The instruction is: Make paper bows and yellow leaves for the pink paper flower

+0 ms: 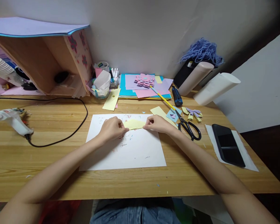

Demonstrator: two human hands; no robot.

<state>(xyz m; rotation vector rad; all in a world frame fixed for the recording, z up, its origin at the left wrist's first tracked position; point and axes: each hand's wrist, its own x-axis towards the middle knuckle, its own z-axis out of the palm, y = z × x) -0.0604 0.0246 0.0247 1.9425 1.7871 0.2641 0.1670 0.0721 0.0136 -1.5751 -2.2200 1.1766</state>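
A strip of pale yellow paper lies above a white sheet marked with small coloured smudges. My left hand pinches the strip's left end between thumb and fingers. At its right end, my right hand grips it the same way. The near edge of the strip looks folded. Close to my right hand are another yellow paper piece, a small blue paper square and black-handled scissors.
On the left lies a white glue gun with a black cord looping over the wooden table. Stacked coloured paper carries pink paper flowers and a yellow pencil. A phone rests at right, near paper rolls.
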